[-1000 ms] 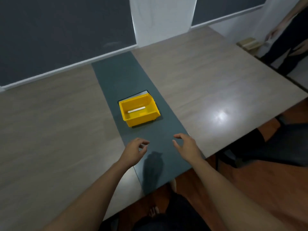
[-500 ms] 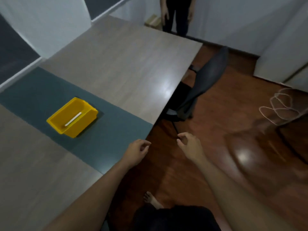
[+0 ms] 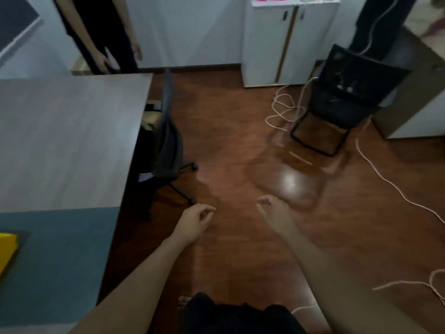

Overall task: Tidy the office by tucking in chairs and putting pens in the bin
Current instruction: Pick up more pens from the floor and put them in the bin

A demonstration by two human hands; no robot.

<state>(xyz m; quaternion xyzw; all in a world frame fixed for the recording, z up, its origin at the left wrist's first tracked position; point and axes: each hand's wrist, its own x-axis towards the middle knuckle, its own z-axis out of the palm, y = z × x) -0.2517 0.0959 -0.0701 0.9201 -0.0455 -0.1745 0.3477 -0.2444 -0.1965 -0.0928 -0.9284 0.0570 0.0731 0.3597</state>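
Observation:
A dark swivel chair (image 3: pixel 168 143) stands on castors at the right edge of the grey table (image 3: pixel 67 141), its seat partly under the tabletop and its back sticking out. Only a corner of the yellow bin (image 3: pixel 7 249) shows at the left edge, on the teal strip (image 3: pixel 60 261); its inside is out of view. My left hand (image 3: pixel 195 222) and my right hand (image 3: pixel 274 215) hang over the wooden floor in front of me, both empty with fingers loosely curled. A black sled-base chair (image 3: pixel 342 100) stands apart at the far right.
Another person (image 3: pixel 101 32) in dark clothes stands behind the table's far corner. A white cabinet (image 3: pixel 286 39) lines the back wall. Loose pale cables (image 3: pixel 286 109) trail across the floor near the black chair and to the right. A grey desk (image 3: pixel 414 100) stands at the right.
My view has swung right, from the bin on the table to the floor and chairs. Both hands left the table edge and now hover over the floor, still empty.

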